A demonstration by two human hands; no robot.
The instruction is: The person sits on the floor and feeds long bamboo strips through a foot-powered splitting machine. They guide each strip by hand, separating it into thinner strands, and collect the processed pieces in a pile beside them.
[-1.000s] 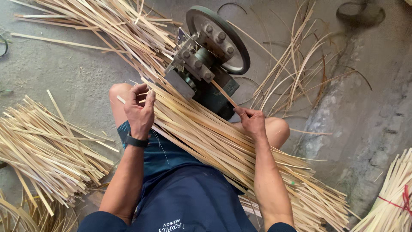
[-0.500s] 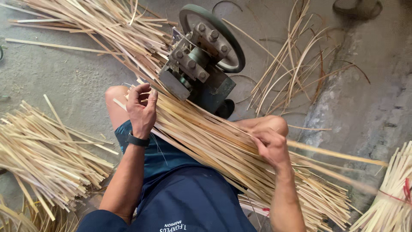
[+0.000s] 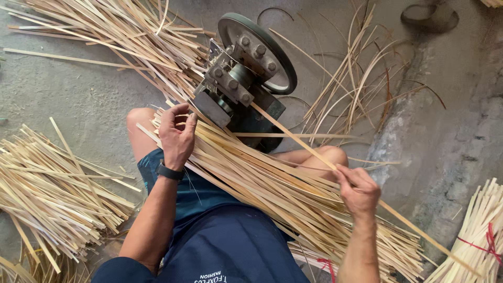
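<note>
1. While the person sits on the grey concrete floor (image 3: pixel 78 99), a thick sheaf of pale split bamboo strips (image 3: pixel 262 188) lies slantwise across the lap, running from ten o'clock down to four o'clock over dark blue shorts (image 3: pixel 230 246) and bare knees.
2. At about nine o'clock of that sheaf, the left hand (image 3: pixel 177 133), with a black watch (image 3: pixel 170 172) at the wrist, rests on the upper end of the strips; its fingers are curled narrowly and pinch one or two strip ends.
3. At three o'clock, the right hand (image 3: pixel 358 189) is closed in a pinch on a single long flat bamboo strip (image 3: pixel 293 139), thumb and fingertips meeting around it.
4. That single strip runs straight from the small grey metal machine with bolted rollers and a dark wheel (image 3: pixel 246 78) at twelve o'clock, through the right hand, and on toward the lower right edge at five o'clock.
5. Left of the person, at eight o'clock, a loose heap of short pale strips (image 3: pixel 57 188) lies on the floor.
6. At four o'clock, a bundle of strips tied with red cord (image 3: pixel 479 236) rests by the wall.
7. Farther off, at eleven o'clock, long strips (image 3: pixel 115 31) spread behind the machine, and thin curled shavings (image 3: pixel 361 89) fan out at one o'clock.
</note>
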